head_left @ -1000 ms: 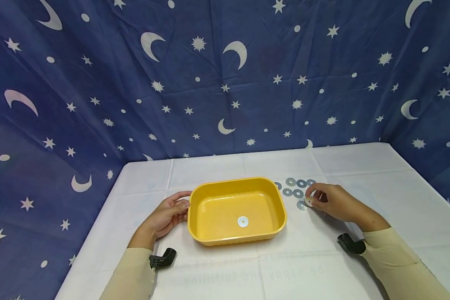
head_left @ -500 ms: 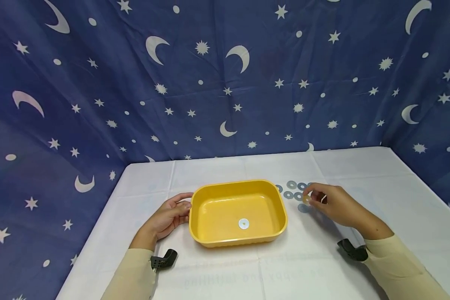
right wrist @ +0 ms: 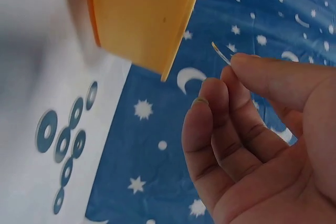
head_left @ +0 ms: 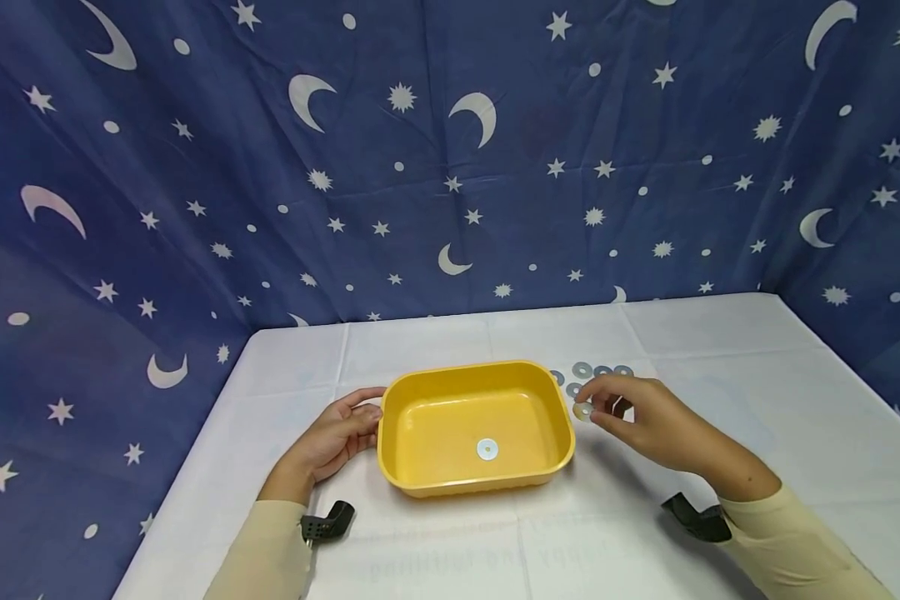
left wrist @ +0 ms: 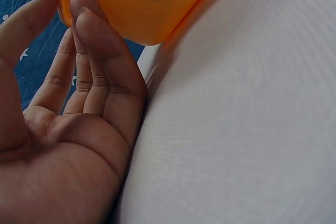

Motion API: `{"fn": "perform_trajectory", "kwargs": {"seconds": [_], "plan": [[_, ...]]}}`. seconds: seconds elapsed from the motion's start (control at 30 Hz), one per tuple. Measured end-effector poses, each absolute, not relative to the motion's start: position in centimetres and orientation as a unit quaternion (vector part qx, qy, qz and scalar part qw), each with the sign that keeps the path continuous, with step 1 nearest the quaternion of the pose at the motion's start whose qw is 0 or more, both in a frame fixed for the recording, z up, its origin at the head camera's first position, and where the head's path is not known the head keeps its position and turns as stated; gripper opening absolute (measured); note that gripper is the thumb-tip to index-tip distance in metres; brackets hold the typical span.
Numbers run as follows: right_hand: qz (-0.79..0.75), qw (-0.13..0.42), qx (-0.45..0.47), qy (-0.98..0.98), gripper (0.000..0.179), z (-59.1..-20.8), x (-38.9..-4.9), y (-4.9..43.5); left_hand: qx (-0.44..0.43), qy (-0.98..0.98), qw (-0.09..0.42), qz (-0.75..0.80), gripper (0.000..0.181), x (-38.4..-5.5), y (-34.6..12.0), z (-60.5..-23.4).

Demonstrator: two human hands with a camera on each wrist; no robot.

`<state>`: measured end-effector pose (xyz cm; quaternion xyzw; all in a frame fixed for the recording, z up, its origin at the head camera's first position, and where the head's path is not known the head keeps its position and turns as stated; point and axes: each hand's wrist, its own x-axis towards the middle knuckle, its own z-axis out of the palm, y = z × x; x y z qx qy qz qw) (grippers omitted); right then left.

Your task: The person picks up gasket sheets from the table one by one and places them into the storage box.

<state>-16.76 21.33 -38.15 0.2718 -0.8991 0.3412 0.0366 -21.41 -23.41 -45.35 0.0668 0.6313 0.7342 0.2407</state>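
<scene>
A yellow plastic tub (head_left: pixel 450 425) stands on the white cloth, with one flat metal washer (head_left: pixel 482 445) lying on its floor. My left hand (head_left: pixel 337 437) rests its fingertips and thumb against the tub's left side; in the left wrist view its fingers (left wrist: pixel 110 56) are loosely bent at the wall. Just right of the tub, my right hand (head_left: pixel 645 421) pinches another washer between thumb and fingers. In the right wrist view this held washer (right wrist: pixel 222 56) shows nearly edge-on, above the cloth and apart from the tub.
Several more washers (head_left: pixel 577 368) lie flat on the cloth behind and beside my right hand, some touching in the right wrist view. The white cloth (head_left: pixel 570 550) covers the table. A dark blue curtain (head_left: pixel 390 258) with moons and stars stands behind and at both sides.
My right hand has lifted the pinched washer and carried it left toward the tub, uncovering washers at the back right. The left hand and the tub have stayed in place.
</scene>
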Motion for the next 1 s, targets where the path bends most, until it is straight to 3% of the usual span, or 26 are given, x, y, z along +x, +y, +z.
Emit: {"fn": "perform_trajectory", "kwargs": {"seconds": [0.37, 1.0], "plan": [[0.297, 0.014, 0.308, -0.904, 0.027, -37.2, -17.2, 19.2, 0.06, 0.634, 0.24, 0.732, 0.057, -21.6, -23.4, -45.4], [0.359, -0.094, 0.332, -0.867, 0.02, -37.9, -19.4, 15.5, 0.066, 0.626, 0.235, 0.741, 0.05, -21.6, -23.4, -45.6]]}}
